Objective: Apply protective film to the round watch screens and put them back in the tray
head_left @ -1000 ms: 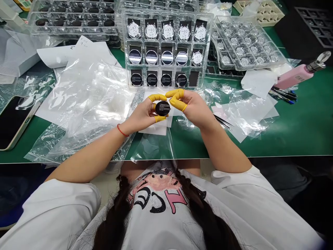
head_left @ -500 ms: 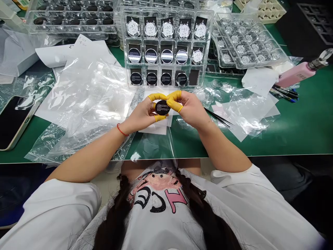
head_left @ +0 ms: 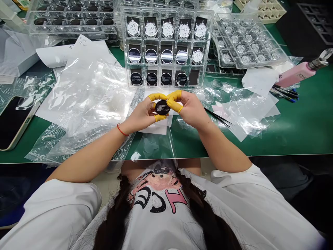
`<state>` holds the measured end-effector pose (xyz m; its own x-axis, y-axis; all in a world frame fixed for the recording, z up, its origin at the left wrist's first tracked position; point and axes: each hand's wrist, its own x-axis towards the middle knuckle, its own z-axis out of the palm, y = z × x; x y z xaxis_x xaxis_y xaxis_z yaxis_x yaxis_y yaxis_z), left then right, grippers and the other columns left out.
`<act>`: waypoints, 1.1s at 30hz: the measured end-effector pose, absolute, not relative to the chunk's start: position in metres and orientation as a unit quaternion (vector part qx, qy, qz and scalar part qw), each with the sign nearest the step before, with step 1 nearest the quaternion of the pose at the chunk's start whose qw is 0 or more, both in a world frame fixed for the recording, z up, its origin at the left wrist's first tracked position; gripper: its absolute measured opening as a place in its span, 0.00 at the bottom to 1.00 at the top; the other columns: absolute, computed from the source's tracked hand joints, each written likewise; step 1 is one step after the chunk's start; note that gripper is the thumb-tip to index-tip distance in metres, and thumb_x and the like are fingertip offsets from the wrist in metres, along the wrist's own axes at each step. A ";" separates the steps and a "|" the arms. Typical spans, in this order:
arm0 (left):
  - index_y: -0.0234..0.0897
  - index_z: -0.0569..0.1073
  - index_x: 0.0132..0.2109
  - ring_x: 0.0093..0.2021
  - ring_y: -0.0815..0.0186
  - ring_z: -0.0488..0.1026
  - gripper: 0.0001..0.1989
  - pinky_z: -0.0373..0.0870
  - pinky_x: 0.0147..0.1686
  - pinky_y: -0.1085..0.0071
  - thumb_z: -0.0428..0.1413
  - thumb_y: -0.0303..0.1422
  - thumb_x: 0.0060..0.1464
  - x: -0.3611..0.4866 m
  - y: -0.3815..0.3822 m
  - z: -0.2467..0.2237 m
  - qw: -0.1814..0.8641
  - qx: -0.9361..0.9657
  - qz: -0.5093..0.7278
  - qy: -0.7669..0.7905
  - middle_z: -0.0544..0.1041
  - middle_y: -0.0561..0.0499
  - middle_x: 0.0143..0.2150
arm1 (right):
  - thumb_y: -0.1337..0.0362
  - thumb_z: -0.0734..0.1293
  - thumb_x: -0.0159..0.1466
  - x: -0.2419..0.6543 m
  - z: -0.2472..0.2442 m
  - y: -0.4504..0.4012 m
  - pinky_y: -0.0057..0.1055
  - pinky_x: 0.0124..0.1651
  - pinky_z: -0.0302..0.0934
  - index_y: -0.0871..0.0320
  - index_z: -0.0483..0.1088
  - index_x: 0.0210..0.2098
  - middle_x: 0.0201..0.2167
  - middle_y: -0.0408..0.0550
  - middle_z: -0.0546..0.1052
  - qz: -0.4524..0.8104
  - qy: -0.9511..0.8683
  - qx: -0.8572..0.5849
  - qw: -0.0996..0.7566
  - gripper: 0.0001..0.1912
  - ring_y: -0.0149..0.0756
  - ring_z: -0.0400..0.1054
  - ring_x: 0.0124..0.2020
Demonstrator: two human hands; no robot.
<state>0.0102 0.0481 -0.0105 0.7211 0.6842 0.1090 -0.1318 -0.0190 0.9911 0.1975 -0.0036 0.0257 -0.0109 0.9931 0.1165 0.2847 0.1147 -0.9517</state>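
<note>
- Two bare hands with yellow finger covers meet above the middle of the green worktop (head_left: 260, 142).
- The left hand (head_left: 142, 116) is curled around the black disc (head_left: 162, 108), thumb below and fingers above, its printed face showing.
- The right hand (head_left: 192, 107) has its fingertips drawn together at the disc's upper right rim; whether they pinch anything, I cannot tell.
- Beyond the hands, towards the worktop's far edge, a clear tray (head_left: 167, 41) carries round pieces in rows.
- Black tweezers (head_left: 220, 118) show beside the right hand; contact is unclear.
- Plastic bags (head_left: 99, 93) lie left of the hands, the phone (head_left: 16, 121) near the left edge.
</note>
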 end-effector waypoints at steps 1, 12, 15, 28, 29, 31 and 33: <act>0.42 0.65 0.55 0.40 0.68 0.80 0.30 0.78 0.43 0.70 0.68 0.32 0.47 0.010 0.048 -0.010 0.667 0.645 0.305 0.215 0.78 0.52 0.42 | 0.51 0.71 0.60 0.197 0.026 -0.004 0.36 0.48 0.62 0.56 0.72 0.31 0.34 0.43 0.77 0.387 -0.596 -0.539 0.453 0.14 0.33 0.69 0.39; 0.42 0.66 0.54 0.39 0.68 0.80 0.29 0.78 0.42 0.70 0.68 0.31 0.47 0.011 0.047 -0.008 0.665 0.646 0.308 0.213 0.78 0.53 0.40 | 0.47 0.70 0.59 0.196 0.027 -0.006 0.39 0.50 0.61 0.55 0.71 0.31 0.35 0.44 0.77 0.360 -0.600 -0.557 0.447 0.17 0.35 0.69 0.40; 0.42 0.65 0.55 0.39 0.68 0.80 0.29 0.78 0.43 0.70 0.68 0.30 0.47 0.011 0.047 -0.008 0.667 0.645 0.304 0.215 0.78 0.53 0.40 | 0.49 0.70 0.60 0.195 0.029 -0.007 0.39 0.49 0.61 0.55 0.71 0.32 0.35 0.44 0.77 0.354 -0.604 -0.558 0.445 0.16 0.35 0.69 0.40; 0.41 0.65 0.55 0.40 0.67 0.81 0.30 0.79 0.44 0.69 0.68 0.30 0.47 0.011 0.047 -0.009 0.669 0.643 0.305 0.212 0.79 0.52 0.40 | 0.53 0.69 0.62 0.192 0.029 -0.008 0.38 0.49 0.62 0.55 0.69 0.32 0.35 0.44 0.76 0.337 -0.617 -0.555 0.444 0.12 0.34 0.68 0.40; 0.41 0.65 0.55 0.40 0.67 0.81 0.30 0.79 0.43 0.69 0.68 0.30 0.47 0.011 0.048 -0.009 0.668 0.645 0.306 0.211 0.78 0.52 0.40 | 0.53 0.69 0.62 0.192 0.030 -0.009 0.38 0.49 0.62 0.55 0.69 0.32 0.35 0.44 0.76 0.335 -0.620 -0.555 0.442 0.12 0.34 0.68 0.40; 0.41 0.65 0.54 0.40 0.67 0.80 0.29 0.78 0.42 0.70 0.68 0.29 0.46 0.010 0.048 -0.009 0.664 0.648 0.307 0.212 0.78 0.53 0.39 | 0.52 0.67 0.64 0.193 0.030 -0.008 0.38 0.49 0.63 0.55 0.69 0.33 0.35 0.44 0.76 0.318 -0.635 -0.557 0.430 0.13 0.34 0.69 0.40; 0.40 0.65 0.54 0.39 0.67 0.80 0.29 0.78 0.40 0.71 0.67 0.29 0.47 0.010 0.049 -0.008 0.655 0.653 0.304 0.228 0.78 0.53 0.38 | 0.50 0.65 0.65 0.200 0.030 -0.005 0.39 0.49 0.63 0.54 0.70 0.35 0.37 0.45 0.76 0.276 -0.659 -0.565 0.411 0.14 0.35 0.68 0.41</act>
<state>0.0102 0.0487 -0.0075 0.7116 0.6957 0.0981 -0.1008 -0.0371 0.9942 0.2003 -0.0053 0.0301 -0.0224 0.9729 0.2300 0.5181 0.2080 -0.8297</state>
